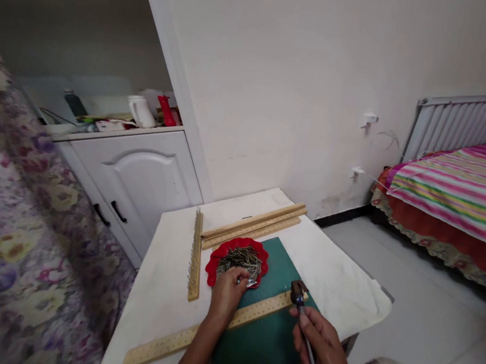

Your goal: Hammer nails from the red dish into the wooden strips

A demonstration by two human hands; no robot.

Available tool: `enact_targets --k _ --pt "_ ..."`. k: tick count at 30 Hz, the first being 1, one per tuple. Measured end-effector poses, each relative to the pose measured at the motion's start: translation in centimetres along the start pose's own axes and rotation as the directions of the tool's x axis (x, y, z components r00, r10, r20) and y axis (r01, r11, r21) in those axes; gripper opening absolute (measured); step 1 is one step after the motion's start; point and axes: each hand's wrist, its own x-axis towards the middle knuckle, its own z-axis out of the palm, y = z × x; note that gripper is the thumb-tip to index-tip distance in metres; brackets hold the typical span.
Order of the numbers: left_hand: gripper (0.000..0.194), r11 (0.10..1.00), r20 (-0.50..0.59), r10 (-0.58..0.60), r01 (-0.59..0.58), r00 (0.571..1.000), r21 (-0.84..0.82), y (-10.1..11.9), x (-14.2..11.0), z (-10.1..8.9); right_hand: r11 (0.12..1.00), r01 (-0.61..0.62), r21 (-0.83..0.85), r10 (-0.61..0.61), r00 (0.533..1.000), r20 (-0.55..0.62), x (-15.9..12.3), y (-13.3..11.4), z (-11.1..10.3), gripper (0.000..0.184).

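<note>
My left hand (228, 293) reaches into a red scalloped dish (213, 262) heaped with small metal nails (241, 257), fingers curled among them. My right hand (324, 342) is closed round the dark handle of a small hammer (299, 292), whose head rests near the far end of a long wooden strip (181, 338) marked with a row of dots. That strip lies slantwise across a green cutting mat (265, 345). Another wooden strip (197, 255) studded with upright nails lies left of the dish.
The white table (346, 284) carries two more wooden strips (252, 223) at its far side. A white cabinet (142, 178) with clutter on top stands behind, a flowered sofa (11, 219) on the left, a striped bed (467, 193) and radiator at right.
</note>
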Motion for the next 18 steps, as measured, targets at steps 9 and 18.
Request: enact_targets --k 9,18 --pt "0.02 0.868 -0.125 -0.08 0.007 0.989 -0.497 1.6 -1.4 -1.9 0.999 0.031 -0.013 -0.031 0.999 0.016 0.1 0.2 -0.1 0.034" --pt "0.022 0.177 0.275 -0.166 0.303 0.947 -0.937 6.2 -5.0 -0.2 0.994 0.096 -0.05 -0.101 0.99 -0.098 0.3 0.1 1.0 0.035"
